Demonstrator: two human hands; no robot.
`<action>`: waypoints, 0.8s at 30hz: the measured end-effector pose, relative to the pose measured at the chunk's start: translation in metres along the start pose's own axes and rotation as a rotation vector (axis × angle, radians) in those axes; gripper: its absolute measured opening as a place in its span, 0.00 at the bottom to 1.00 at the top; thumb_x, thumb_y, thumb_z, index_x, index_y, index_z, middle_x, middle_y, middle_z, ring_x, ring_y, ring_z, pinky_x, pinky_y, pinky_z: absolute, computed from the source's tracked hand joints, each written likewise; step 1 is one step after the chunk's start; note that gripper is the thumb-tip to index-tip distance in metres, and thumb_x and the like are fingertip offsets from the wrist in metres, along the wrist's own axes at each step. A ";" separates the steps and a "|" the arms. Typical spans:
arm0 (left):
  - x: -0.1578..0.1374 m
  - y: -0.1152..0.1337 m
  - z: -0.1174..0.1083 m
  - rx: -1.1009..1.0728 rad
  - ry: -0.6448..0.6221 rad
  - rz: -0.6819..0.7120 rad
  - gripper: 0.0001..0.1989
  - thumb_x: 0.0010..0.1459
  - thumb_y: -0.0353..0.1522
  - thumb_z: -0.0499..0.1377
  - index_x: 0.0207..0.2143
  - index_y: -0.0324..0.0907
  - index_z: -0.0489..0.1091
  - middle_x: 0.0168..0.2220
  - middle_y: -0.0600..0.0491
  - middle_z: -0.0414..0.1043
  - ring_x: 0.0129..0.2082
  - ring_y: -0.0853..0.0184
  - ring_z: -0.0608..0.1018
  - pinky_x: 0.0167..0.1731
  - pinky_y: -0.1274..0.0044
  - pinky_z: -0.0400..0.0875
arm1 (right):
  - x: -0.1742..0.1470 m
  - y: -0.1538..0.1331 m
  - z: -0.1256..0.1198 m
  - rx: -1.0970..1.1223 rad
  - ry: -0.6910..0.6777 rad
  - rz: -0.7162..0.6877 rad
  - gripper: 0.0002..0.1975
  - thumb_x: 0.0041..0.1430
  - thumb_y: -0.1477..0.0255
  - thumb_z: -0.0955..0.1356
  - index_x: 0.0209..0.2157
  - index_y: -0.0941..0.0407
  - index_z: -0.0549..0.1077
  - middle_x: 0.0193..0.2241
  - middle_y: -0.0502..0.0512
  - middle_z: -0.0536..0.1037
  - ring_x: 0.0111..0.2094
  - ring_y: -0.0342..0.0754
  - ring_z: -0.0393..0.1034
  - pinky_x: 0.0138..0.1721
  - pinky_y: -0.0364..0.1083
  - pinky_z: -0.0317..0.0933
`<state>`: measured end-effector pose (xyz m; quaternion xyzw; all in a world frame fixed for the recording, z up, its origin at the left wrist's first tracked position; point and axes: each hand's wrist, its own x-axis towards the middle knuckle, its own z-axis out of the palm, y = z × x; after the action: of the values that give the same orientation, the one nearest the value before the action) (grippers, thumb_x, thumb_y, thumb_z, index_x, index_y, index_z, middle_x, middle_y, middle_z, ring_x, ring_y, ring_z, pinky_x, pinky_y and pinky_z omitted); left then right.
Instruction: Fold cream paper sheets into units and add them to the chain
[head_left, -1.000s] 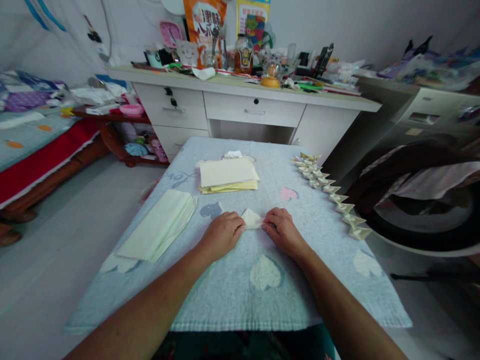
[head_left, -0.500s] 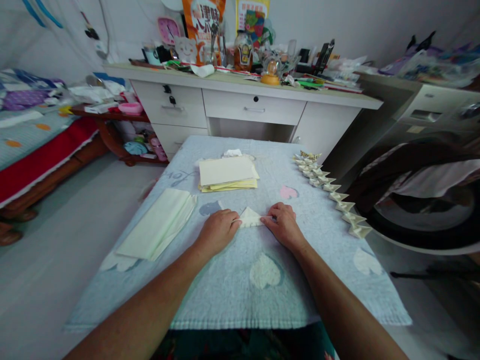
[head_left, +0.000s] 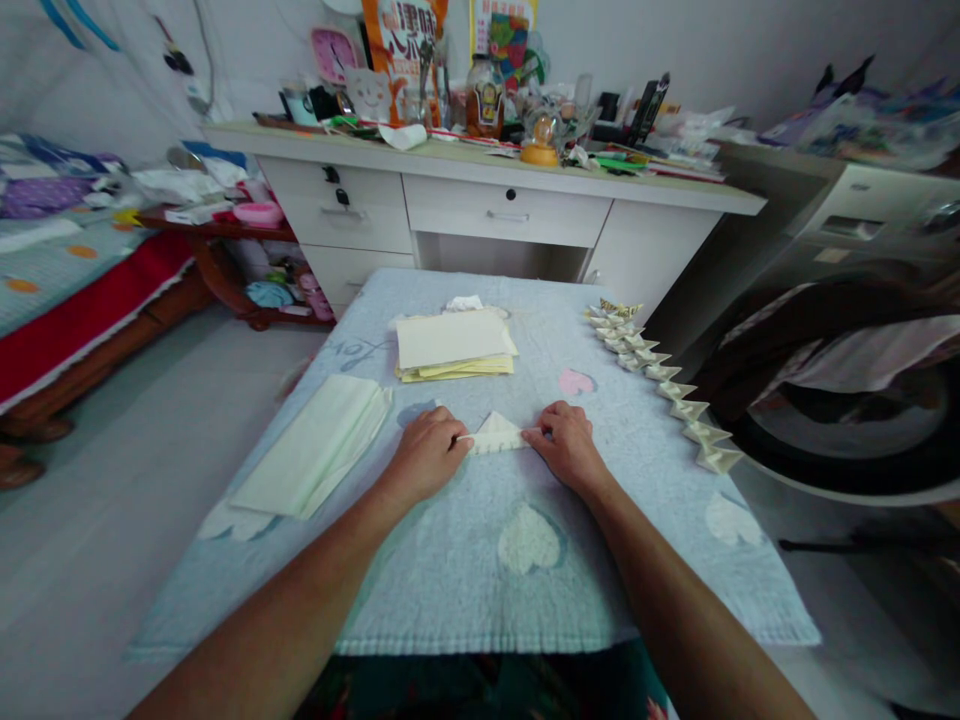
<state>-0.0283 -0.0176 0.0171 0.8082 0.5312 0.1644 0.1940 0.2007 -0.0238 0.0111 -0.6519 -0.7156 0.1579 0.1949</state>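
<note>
A small sheet of off-white paper point(head_left: 496, 434), folded to a peak at its far side, lies on the cloth between my hands. My left hand point(head_left: 435, 446) pinches the left end of its near strip. At the strip's right end, my right hand point(head_left: 564, 438) has its thumb and fingers closed on the paper. Beyond them sits a stack of cream and yellow paper point(head_left: 454, 342). To the left is a pale green folded bundle of paper point(head_left: 315, 445). A row of folded paper boats point(head_left: 671, 390) runs down the right side of the table.
A blue patterned cloth point(head_left: 450, 590) covers the table. Behind it stands a white desk point(head_left: 510, 215) crowded with jars, bags and clutter. A washing machine point(head_left: 832, 400) is at the right, a bed point(head_left: 82, 270) at the left.
My left hand has slid slightly left along the strip, so more of the paper's left end shows. The right hand has stayed nearly in place at the other end.
</note>
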 end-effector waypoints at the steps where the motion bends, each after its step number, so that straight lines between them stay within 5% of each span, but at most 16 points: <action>1: 0.000 -0.001 -0.001 -0.003 -0.008 -0.001 0.11 0.58 0.34 0.54 0.28 0.41 0.73 0.31 0.50 0.69 0.36 0.64 0.71 0.38 0.73 0.64 | 0.000 0.000 0.000 0.009 -0.004 -0.003 0.10 0.58 0.66 0.69 0.26 0.56 0.75 0.37 0.55 0.72 0.41 0.51 0.61 0.40 0.48 0.50; 24: 0.001 -0.012 -0.010 -0.053 -0.069 -0.012 0.06 0.51 0.33 0.58 0.24 0.41 0.71 0.32 0.52 0.69 0.37 0.63 0.71 0.41 0.71 0.64 | -0.001 0.006 -0.001 -0.004 0.003 -0.055 0.09 0.59 0.70 0.66 0.25 0.56 0.72 0.37 0.55 0.72 0.41 0.51 0.61 0.42 0.49 0.51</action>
<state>-0.0423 -0.0111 0.0199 0.8047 0.5247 0.1493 0.2343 0.2061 -0.0245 0.0089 -0.6326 -0.7333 0.1502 0.1989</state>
